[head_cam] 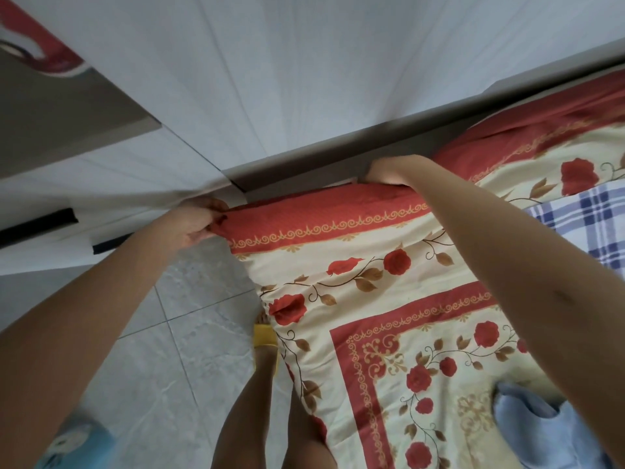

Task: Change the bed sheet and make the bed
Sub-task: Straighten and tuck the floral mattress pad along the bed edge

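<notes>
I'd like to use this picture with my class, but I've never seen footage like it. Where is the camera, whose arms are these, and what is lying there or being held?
There is no machine here. The single picture comes from a camera worn on a person's head, looking down, so the two bare arms reaching forward are the wearer's own.

The left hand pinches the near corner of a red and cream flowered sheet. The right hand is at the sheet's far edge; its fingers go over that edge out of sight, so I cannot tell whether it grips.

On the sheet lie a blue checked cloth to the right and a pale blue cloth nearer the wearer. Below are a grey tiled floor and one foot in a yellow slipper. White cupboard doors stand ahead.
</notes>
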Motion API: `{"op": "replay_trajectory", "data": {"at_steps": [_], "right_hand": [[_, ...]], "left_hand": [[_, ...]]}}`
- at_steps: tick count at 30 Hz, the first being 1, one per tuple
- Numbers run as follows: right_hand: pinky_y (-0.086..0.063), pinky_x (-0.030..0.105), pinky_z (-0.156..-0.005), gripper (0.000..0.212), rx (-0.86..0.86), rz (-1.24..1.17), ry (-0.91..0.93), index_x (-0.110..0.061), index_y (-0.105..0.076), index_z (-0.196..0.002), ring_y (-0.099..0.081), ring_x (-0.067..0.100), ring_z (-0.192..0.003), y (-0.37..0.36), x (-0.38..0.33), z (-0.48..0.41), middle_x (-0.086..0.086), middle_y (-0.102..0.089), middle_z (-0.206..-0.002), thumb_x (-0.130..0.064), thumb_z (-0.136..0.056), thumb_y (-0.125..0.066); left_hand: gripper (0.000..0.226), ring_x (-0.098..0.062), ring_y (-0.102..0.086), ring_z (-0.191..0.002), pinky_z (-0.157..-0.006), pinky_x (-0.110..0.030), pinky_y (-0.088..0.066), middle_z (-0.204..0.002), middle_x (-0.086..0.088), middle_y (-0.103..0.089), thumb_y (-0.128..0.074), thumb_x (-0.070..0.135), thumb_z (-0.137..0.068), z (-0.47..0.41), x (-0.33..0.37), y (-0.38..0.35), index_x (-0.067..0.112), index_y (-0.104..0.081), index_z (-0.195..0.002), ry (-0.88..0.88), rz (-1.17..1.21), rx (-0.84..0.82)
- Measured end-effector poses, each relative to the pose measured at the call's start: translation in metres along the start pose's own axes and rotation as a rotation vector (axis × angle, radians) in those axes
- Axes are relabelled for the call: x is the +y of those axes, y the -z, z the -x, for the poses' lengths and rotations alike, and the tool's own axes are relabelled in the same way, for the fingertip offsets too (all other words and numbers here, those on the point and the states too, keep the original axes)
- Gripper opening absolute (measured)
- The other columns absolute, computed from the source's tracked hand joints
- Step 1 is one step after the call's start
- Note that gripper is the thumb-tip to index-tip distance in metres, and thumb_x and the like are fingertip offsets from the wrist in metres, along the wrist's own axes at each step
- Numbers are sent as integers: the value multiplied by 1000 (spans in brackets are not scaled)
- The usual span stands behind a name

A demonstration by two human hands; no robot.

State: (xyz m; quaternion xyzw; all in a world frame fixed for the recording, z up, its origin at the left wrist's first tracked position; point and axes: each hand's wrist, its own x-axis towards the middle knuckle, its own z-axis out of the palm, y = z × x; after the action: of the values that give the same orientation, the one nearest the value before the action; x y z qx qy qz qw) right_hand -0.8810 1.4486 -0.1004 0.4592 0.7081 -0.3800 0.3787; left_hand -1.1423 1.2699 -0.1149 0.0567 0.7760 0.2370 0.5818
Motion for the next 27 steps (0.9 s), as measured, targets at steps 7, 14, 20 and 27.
{"op": "replay_trajectory", "data": {"at_steps": [7,14,20,27], "right_hand": [[-34,29,-56,31,43,34,-76,-3,-60,-115,-40,15,-60,-4,0,-14,3,-47,-76,-17,-101,-37],[-47,35,-79,36,-86,139,-108,-4,-59,-125,-62,27,-97,-2,-1,-22,16,-60,-122,-12,-96,-40],[-39,28,-83,28,156,60,158,-13,-62,-120,-56,26,-106,5,-17,-15,9,-60,-120,-21,-99,-46],[-39,39,-103,108,-45,444,225,-26,-26,-147,-45,26,-128,19,-51,12,0,-40,-147,-71,-60,-72]], "left_hand": [[26,-6,-56,-78,-69,-13,-41,-90,-2,-65,-45,2,-92,22,-13,-14,14,-67,-88,-518,-303,341],[104,-21,-48,-126,-107,-38,-35,-139,-2,-50,-82,57,-56,60,10,-59,18,-38,-143,-1022,-1238,-88],[61,-12,-65,-83,-70,-26,-52,-99,7,-67,-86,43,-59,23,44,-51,27,-56,-110,-456,-1278,-357],[39,-16,-71,-84,-82,-40,-57,-95,3,-73,-84,24,-69,-11,25,-15,26,-68,-105,-307,-861,-447]]}}
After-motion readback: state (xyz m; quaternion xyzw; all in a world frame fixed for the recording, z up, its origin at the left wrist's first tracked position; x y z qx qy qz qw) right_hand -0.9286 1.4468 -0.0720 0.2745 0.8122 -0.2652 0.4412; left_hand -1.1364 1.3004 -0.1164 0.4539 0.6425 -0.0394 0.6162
